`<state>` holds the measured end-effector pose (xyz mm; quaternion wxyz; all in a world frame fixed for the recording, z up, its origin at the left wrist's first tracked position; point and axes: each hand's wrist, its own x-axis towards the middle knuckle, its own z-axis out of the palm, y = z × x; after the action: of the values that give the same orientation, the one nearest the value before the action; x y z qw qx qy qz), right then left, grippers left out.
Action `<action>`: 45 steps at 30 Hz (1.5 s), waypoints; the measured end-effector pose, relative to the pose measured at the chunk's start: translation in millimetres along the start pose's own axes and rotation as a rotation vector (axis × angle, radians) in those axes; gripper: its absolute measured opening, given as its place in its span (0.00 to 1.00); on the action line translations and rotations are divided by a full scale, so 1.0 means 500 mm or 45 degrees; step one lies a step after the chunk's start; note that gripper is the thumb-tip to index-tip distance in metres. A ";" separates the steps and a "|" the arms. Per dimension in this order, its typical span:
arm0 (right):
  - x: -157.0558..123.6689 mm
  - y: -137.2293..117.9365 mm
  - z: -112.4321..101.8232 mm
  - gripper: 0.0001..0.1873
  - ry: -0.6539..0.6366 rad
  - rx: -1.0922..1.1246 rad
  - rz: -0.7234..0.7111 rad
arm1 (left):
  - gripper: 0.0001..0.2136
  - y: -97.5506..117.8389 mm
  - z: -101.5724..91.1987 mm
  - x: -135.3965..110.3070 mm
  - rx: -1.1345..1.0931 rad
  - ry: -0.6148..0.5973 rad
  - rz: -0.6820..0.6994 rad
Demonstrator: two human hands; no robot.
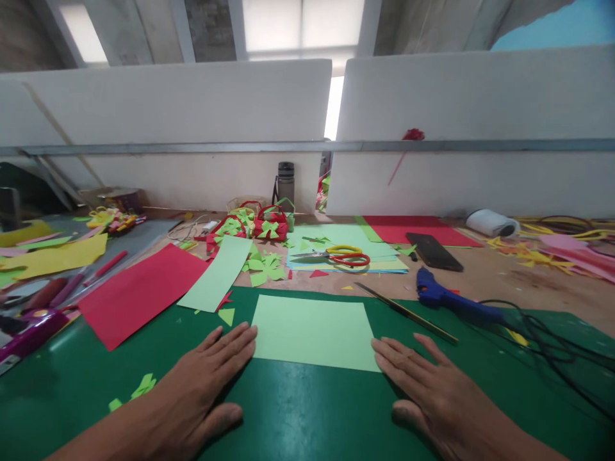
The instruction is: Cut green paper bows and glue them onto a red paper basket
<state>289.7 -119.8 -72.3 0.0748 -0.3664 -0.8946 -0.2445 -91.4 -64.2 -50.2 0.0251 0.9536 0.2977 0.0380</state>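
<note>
A light green sheet of paper (312, 333) lies flat on the green mat (298, 410) in front of me. At its left edge rest the fingertips of my left hand (206, 378), fingers stretched out and thumb apart. My right hand (427, 384) touches the opposite edge in the same way, also open. Neither hand grips anything. Behind the sheet's right side lies a thin gold-coloured pointed tool (408, 312). Up and to the left are a narrower light green strip (217, 272) and a red sheet (144, 291).
Scissors (336, 255) lie on stacked paper at the back. A blue glue gun (456, 301) with a black cord is on the right, near a phone (434, 251). A dark bottle (286, 182) stands by the wall. Green scraps (137, 389) lie left; a purple tool (33, 336) sits far left.
</note>
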 end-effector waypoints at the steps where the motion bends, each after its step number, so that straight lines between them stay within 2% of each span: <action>1: -0.003 0.000 0.000 0.22 -0.001 -0.015 -0.001 | 0.36 -0.007 0.003 -0.011 0.047 0.037 -0.006; 5: -0.005 -0.003 0.002 0.18 0.057 -0.036 0.117 | 0.28 -0.029 0.012 -0.032 0.180 0.067 -0.069; 7: 0.014 -0.011 0.000 0.19 0.105 0.006 0.232 | 0.23 -0.020 0.012 -0.012 0.197 0.077 -0.126; 9: 0.054 -0.025 -0.004 0.20 0.083 0.144 0.318 | 0.25 0.010 0.010 0.034 0.142 0.087 -0.148; 10: 0.079 -0.034 -0.005 0.21 0.016 0.273 0.328 | 0.26 0.030 0.009 0.064 0.087 0.061 -0.112; 13: 0.150 -0.059 -0.002 0.28 -0.338 0.710 0.442 | 0.29 0.082 0.011 0.151 -0.097 -0.121 0.012; 15: 0.173 -0.064 0.005 0.32 -0.426 0.752 0.454 | 0.31 0.088 0.017 0.182 -0.146 -0.205 0.028; 17: 0.172 -0.058 0.010 0.34 -0.511 0.757 0.471 | 0.30 0.066 0.024 0.182 -0.140 -0.223 -0.030; 20: 0.147 -0.041 0.008 0.36 -0.604 0.762 0.498 | 0.31 0.001 0.030 0.142 -0.106 -0.197 -0.163; 24: 0.121 -0.033 0.008 0.34 -0.558 0.766 0.473 | 0.29 -0.077 0.028 0.102 -0.092 -0.117 -0.125; 27: 0.113 -0.037 0.018 0.33 -0.468 0.739 0.449 | 0.27 -0.120 0.025 0.113 -0.019 -0.055 -0.039; 30: 0.111 -0.037 0.027 0.30 -0.364 0.717 0.440 | 0.22 -0.170 0.018 0.141 0.119 0.073 0.031; 32: 0.111 -0.030 0.030 0.27 -0.342 0.680 0.425 | 0.18 -0.202 0.011 0.157 0.220 0.174 0.027; 34: 0.111 -0.022 0.029 0.23 -0.300 0.616 0.418 | 0.16 -0.212 0.002 0.164 0.291 0.285 -0.027; 36: 0.111 -0.018 0.024 0.20 -0.191 0.549 0.426 | 0.16 -0.185 -0.001 0.154 0.282 0.391 -0.087; 38: 0.110 -0.024 0.015 0.20 -0.089 0.549 0.395 | 0.19 -0.122 0.006 0.129 0.144 0.482 -0.121; 40: 0.110 -0.039 0.004 0.22 -0.084 0.636 0.308 | 0.23 -0.050 0.021 0.098 -0.040 0.411 -0.004; 41: 0.110 -0.047 -0.002 0.23 -0.113 0.694 0.260 | 0.25 -0.023 0.029 0.085 -0.115 0.353 0.121; 43: 0.113 -0.059 -0.007 0.23 -0.158 0.775 0.204 | 0.27 -0.001 0.043 0.076 -0.204 0.331 0.376; 44: 0.115 -0.061 -0.007 0.21 -0.153 0.784 0.200 | 0.25 -0.008 0.046 0.081 -0.207 0.345 0.398; 45: 0.118 -0.058 -0.004 0.20 -0.125 0.778 0.218 | 0.24 -0.024 0.047 0.094 -0.174 0.378 0.347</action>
<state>227.2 -101.9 -63.0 0.1583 -0.4121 -0.8952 0.0607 -57.7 -28.0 -72.0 0.0400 0.9650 0.1631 0.2012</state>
